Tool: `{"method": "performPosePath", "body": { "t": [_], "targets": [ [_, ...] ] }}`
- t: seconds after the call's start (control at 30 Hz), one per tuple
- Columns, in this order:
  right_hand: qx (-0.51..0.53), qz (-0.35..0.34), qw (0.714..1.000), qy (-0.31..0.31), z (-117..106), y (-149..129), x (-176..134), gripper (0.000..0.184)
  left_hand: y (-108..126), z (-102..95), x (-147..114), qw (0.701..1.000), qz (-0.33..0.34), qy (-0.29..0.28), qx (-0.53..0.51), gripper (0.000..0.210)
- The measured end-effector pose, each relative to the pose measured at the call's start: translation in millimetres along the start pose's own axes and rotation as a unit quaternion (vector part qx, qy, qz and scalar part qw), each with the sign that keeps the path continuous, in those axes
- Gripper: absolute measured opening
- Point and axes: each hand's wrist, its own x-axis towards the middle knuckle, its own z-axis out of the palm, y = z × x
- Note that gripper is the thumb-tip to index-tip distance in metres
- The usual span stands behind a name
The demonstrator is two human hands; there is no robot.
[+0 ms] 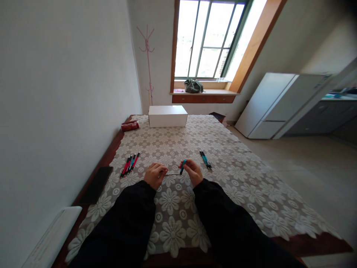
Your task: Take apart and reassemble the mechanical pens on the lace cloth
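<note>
My left hand (155,176) is closed, its fingertips pinching one end of a thin pale rod (173,174) that looks like a pen refill. That rod runs level across the gap towards my right hand (193,172). Between the thumb and fingers of my right hand a teal pen barrel (182,167) with a dark lower end stands nearly upright. Off to the left lie several pens (129,165) in pink, teal and black, side by side. Two teal and black pens (205,159) rest just right of my right hand.
A floral lace cloth (223,149) covers the table. At its far end stands a white box (167,116), with a red packet (129,125) to its left. A flat black object (97,185) lies along the left edge, near a white object (52,238) by the wall.
</note>
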Motion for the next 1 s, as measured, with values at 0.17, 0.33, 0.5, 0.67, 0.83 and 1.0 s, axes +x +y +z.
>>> {"method": "performPosePath", "body": {
  "t": [0.17, 0.33, 0.5, 0.67, 0.83, 1.0],
  "targets": [
    [-0.161, -0.026, 0.981, 0.1, -14.4, 8.7, 6.4, 0.021, -2.9, 2.3, -1.5, 0.998, -0.034, -0.039, 0.03, 0.017],
    [-0.473, -0.034, 0.88, -0.005, -24.3, 7.8, 5.6, 0.017, -2.7, 0.6, -1.7, 0.996, -0.054, -0.057, 0.046, 0.033],
    [-0.565, -0.002, 0.823, -0.063, -26.8, 10.6, 4.3, 0.02, -4.1, -2.9, -1.0, 0.993, -0.086, -0.054, 0.058, 0.043],
    [-0.572, -0.018, 0.817, -0.066, -24.0, 8.4, 4.1, 0.023, -8.4, -2.0, -2.3, 0.991, -0.093, -0.06, 0.07, 0.04],
    [-0.531, -0.087, 0.837, -0.103, -12.9, 2.6, -0.2, 0.019, -3.8, -1.6, -2.2, 0.992, -0.072, -0.082, 0.067, 0.022],
    [-0.518, -0.103, 0.837, -0.142, -8.6, 6.4, -1.2, 0.003, -0.9, -2.7, -0.3, 0.991, -0.068, -0.099, 0.064, 0.014]
  ]
}}
